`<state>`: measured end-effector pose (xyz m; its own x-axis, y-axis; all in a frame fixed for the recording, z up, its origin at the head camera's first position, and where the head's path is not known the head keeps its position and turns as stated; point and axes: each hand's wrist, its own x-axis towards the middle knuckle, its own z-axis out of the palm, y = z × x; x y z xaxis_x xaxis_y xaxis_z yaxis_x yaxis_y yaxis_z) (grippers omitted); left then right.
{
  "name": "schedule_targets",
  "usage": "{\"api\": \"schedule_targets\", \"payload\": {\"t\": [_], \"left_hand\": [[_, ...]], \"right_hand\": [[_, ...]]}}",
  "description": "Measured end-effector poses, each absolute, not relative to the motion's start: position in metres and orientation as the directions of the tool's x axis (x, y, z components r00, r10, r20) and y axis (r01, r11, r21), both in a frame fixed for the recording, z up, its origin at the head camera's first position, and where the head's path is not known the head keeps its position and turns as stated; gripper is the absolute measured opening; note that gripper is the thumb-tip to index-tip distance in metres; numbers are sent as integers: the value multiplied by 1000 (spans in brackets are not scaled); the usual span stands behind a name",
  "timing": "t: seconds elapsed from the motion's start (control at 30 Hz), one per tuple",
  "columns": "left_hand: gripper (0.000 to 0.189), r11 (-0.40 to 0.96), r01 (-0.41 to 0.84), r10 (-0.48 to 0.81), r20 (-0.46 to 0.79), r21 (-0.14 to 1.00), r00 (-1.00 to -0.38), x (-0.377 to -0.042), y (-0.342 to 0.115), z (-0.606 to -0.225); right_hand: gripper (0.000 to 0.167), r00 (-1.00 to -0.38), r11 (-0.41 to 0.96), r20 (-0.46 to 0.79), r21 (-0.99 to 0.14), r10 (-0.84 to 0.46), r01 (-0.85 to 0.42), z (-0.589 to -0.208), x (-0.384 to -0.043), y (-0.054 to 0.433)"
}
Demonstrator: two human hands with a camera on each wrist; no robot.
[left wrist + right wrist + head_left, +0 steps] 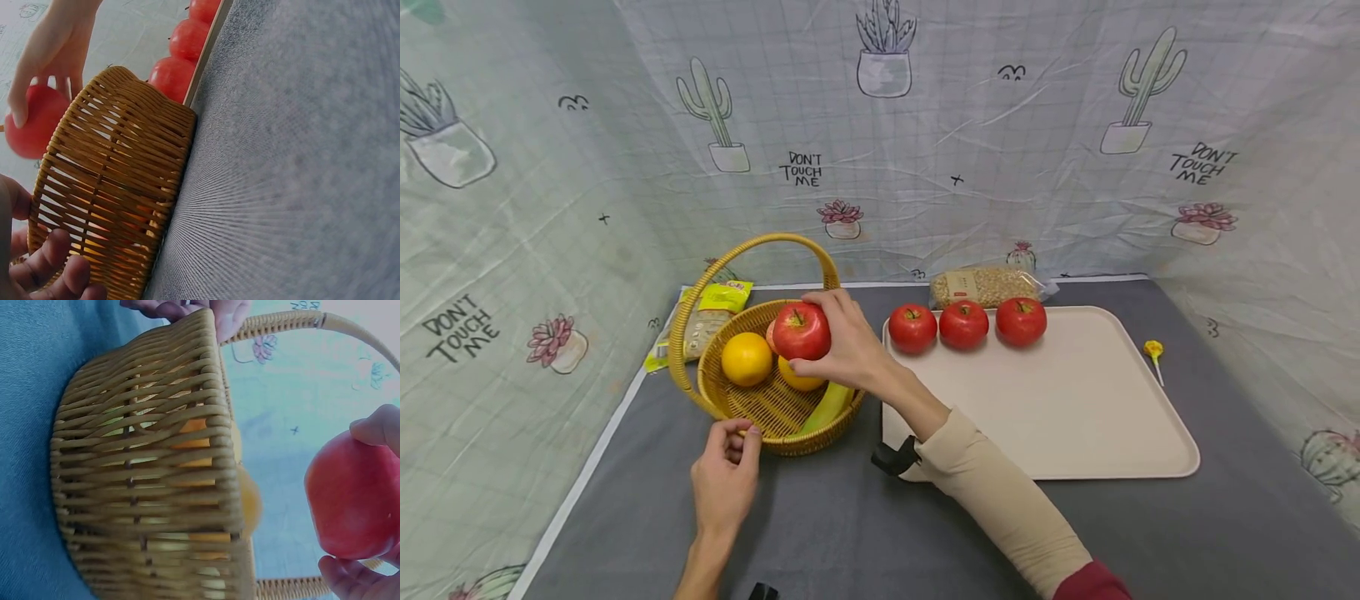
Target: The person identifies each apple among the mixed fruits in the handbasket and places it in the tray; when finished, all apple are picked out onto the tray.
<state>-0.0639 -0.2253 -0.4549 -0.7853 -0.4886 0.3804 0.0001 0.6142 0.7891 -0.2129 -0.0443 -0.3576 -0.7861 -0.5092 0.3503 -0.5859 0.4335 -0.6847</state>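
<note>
My right hand (842, 342) grips a red apple (802, 332), thumb on one side and fingers on the other, above the wicker basket (752, 421). In the right wrist view the apple (353, 497) is apart from the basket's rim. My left hand (724, 475) pinches the near left rim of the basket, with the thumb and fingers (53, 250) on either side of the wall. Inside the basket lie an orange (747, 359), a second orange (801, 377) partly hidden by my right hand, and a yellow-green banana (827, 408). Another reddish fruit is mostly hidden behind the apple.
Three round red fruits (964, 325) with stems line the back left edge of a pale tray (1075, 400). Behind it lies a bag of beige grains (992, 287). A yellow packet (718, 308) stands behind the basket, and a yellow lollipop (1153, 350) lies right of the tray.
</note>
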Motion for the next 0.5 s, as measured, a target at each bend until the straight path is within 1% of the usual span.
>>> {"api": "schedule_targets", "payload": {"t": [0.2, 0.5], "left_hand": [[9, 614, 2, -484, 378, 789, -789, -64, -226, -456], [10, 612, 2, -483, 376, 791, -791, -63, -225, -456]], "right_hand": [[81, -794, 427, 365, -693, -486, -580, -359, -207, -23], [79, -777, 450, 408, -646, -479, -617, -364, -196, 7]]}}
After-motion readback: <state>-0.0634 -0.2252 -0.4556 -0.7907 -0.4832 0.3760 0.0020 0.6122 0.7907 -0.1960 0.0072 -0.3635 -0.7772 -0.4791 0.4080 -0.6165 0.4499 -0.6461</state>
